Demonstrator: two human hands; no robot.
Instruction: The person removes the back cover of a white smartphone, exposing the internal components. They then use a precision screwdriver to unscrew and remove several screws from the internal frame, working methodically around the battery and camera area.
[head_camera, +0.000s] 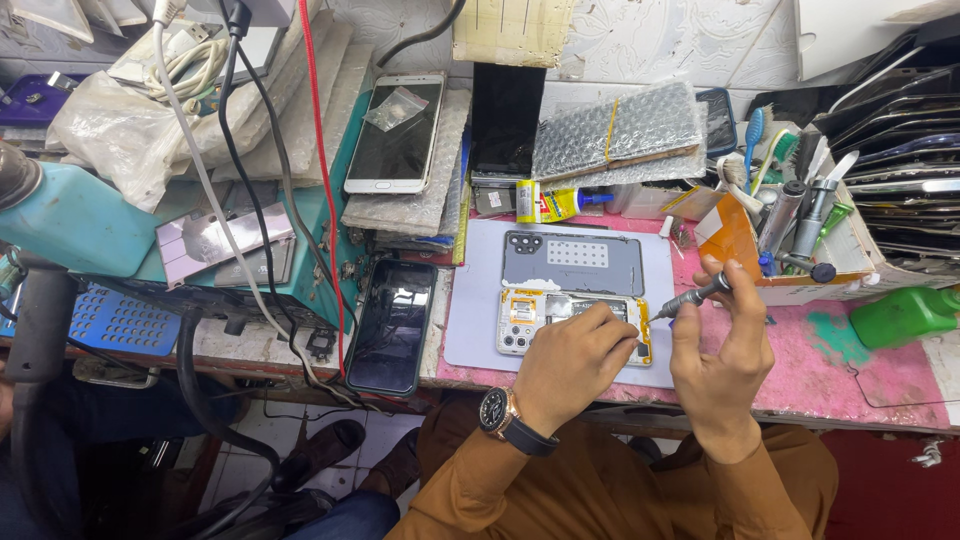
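green bottle (905, 315), glue tube (548, 203), bubble wrap (615, 128), black phone (392, 326)

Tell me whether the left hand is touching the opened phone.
Touching. The head view shows the left hand resting directly on the opened phone, covering its right part; the right hand holds a screwdriver beside it.

We have one view only, from a camera worn on our head, looking steeply down and slightly forward at the workbench (860, 380) from close range. The bench edge crosses the lower middle of the frame, our forearms enter from the bottom centre, and the wall closes the top edge. The floor shows at lower left.
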